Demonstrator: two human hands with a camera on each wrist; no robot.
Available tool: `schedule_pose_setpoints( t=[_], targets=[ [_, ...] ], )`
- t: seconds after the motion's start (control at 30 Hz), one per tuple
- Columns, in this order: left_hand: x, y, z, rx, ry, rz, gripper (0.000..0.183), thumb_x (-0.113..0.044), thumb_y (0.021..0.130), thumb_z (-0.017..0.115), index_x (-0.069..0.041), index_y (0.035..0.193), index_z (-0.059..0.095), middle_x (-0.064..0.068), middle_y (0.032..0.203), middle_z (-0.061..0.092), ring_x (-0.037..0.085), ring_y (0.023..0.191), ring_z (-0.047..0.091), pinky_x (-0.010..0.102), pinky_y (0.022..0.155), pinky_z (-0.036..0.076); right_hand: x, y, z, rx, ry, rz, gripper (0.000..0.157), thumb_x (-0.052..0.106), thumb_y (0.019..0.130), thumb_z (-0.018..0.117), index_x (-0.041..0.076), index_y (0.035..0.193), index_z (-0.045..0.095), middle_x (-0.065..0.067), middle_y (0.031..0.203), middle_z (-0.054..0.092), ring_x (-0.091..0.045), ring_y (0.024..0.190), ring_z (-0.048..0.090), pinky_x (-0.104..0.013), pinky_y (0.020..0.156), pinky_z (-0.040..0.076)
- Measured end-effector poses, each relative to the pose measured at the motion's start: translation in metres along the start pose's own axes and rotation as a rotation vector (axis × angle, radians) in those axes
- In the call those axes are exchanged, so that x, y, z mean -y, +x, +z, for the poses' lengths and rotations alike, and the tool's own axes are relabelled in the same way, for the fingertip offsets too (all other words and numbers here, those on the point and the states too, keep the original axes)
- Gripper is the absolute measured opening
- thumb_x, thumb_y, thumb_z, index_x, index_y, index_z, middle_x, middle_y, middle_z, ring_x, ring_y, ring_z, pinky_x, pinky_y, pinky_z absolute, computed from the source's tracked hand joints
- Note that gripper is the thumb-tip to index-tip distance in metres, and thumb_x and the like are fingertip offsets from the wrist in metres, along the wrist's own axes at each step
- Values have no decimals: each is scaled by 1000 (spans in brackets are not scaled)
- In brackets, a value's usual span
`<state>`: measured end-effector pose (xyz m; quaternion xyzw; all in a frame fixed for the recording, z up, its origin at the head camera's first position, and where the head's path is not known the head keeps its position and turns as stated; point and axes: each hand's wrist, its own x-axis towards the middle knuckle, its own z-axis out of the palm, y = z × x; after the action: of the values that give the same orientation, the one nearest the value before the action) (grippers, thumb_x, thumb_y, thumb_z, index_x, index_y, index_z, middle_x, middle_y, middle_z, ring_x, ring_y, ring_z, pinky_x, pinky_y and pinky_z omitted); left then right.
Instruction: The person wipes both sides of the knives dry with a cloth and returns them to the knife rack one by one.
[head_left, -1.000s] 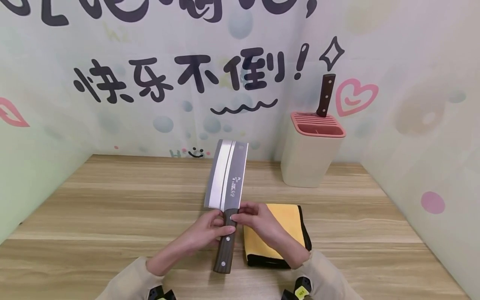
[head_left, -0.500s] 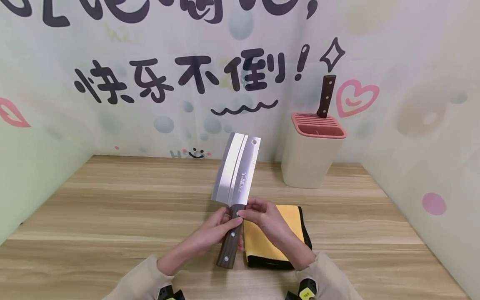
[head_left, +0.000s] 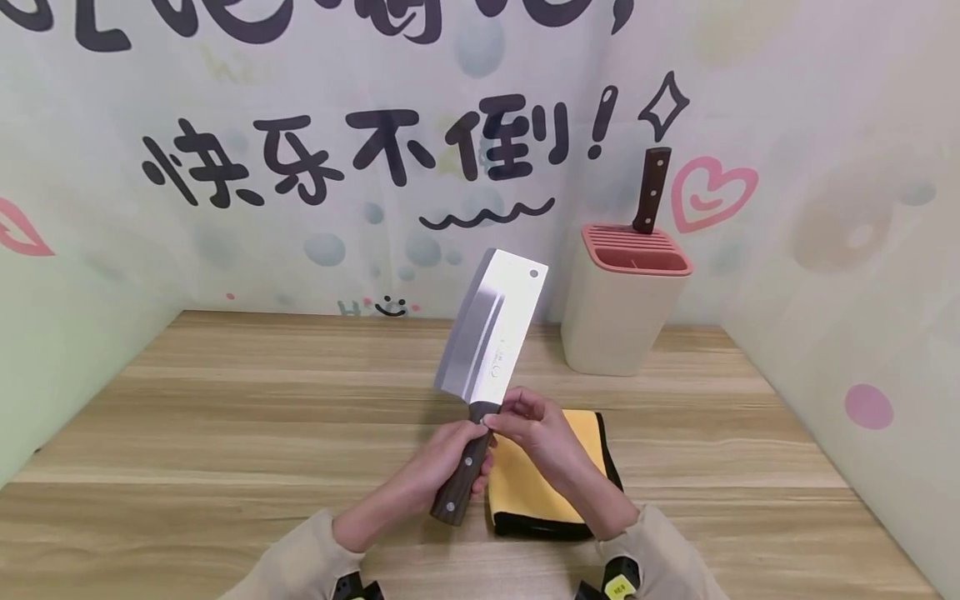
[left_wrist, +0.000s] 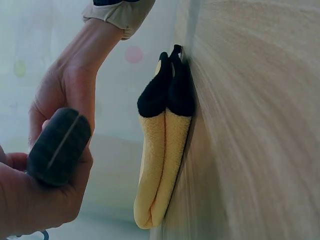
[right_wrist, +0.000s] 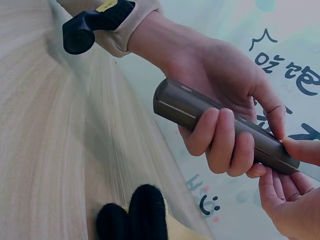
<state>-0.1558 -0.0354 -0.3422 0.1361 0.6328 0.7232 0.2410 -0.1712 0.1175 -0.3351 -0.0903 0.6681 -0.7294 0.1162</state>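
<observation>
A cleaver with a broad steel blade and a dark riveted handle is held above the table, blade upward and leaning right in the head view. My left hand wraps its fingers around the handle, thumb on top. At the blade end of the handle, my right hand pinches with thumb and fingers, as the right wrist view also shows. The handle's butt end faces the left wrist camera. Under the right forearm lies a folded yellow cloth with black edging, partly covered by that arm.
At the back right stands a cream knife block with a slotted pink top. A dark-handled knife stands in one slot. The wooden table meets a printed wall sheet at its back edge.
The cleaver has risen and swung to the right, its blade tilting further and catching brighter light. My left hand has slid right with it, its fingers closing further around the handle.
</observation>
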Motion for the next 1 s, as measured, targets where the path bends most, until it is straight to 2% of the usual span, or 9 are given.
schedule_pose_setpoints(
  t=[0.13, 0.37, 0.53, 0.8, 1.0],
  targets=[
    [1, 0, 1, -42, 41, 0, 29, -21, 93, 30, 4, 91, 42, 2, 62, 44, 8, 45, 42, 20, 44, 39, 0, 0, 0, -6, 10, 3, 22, 5, 81, 60, -5, 99, 52, -2, 87, 59, -14, 85, 55, -30, 86, 45],
    [5, 1, -1, -99, 123, 17, 39, -34, 95, 36, 4, 88, 44, 1, 57, 43, 8, 40, 40, 20, 38, 37, -2, 0, -2, 3, 49, 7, 26, 3, 85, 55, -12, 105, 49, -3, 88, 58, -12, 87, 59, -29, 85, 47],
    [7, 1, -4, -101, 168, 22, 43, -39, 94, 40, 3, 89, 45, 2, 56, 44, 9, 39, 41, 22, 38, 38, -5, 1, -3, 22, 71, 3, 31, 2, 86, 54, -16, 110, 47, -5, 91, 61, -13, 88, 61, -30, 86, 47],
    [1, -1, -7, -91, 226, 4, 42, -41, 92, 43, 1, 85, 44, 2, 55, 43, 10, 38, 40, 23, 37, 39, -3, 2, -2, 42, 24, -2, 35, 5, 87, 54, -16, 113, 46, -11, 99, 60, -14, 90, 61, -31, 86, 47],
    [-2, -4, -12, -82, 265, 19, 41, -39, 92, 44, 1, 81, 45, 2, 53, 44, 10, 37, 41, 23, 36, 38, -1, -1, -5, 126, -60, -16, 36, 11, 89, 53, -13, 115, 47, -14, 104, 59, -18, 93, 60, -34, 87, 46]
  ],
)
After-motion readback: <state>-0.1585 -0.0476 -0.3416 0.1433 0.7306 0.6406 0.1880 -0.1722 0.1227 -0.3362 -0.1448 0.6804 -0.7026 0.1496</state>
